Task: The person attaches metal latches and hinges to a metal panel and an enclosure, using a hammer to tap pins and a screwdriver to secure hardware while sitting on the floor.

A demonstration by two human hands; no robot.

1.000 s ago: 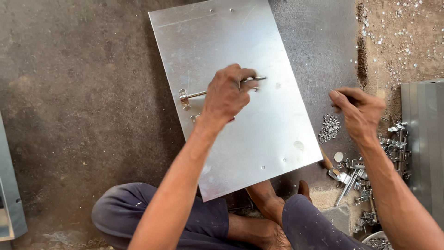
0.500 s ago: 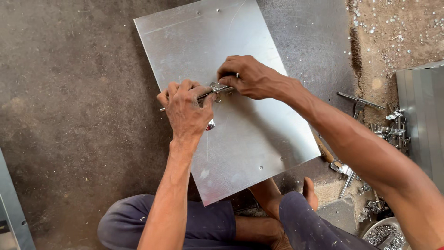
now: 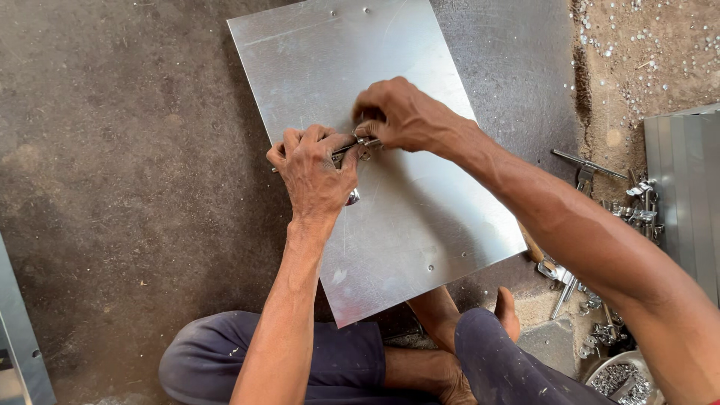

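so the thin metal latch rod [image 3: 351, 148] lies crosswise between both fists; left hand [image 3: 315, 171] clamped round it; right hand [image 3: 401, 114] fingertips pinch its right end, equally close, on the steel sheet [image 3: 420, 225].

So there's a flat sheet of shiny metal [image 3: 420, 225] lying on the dark floor, filling the middle and upper middle of the frame, turned a bit so its corners point off-axis. It has a few small holes or rivets near the top edge and lower right. Roughly in the centre of the sheet sits a thin metal latch piece [image 3: 358, 146], lying flat, mostly covered so its shape is hard to make out.
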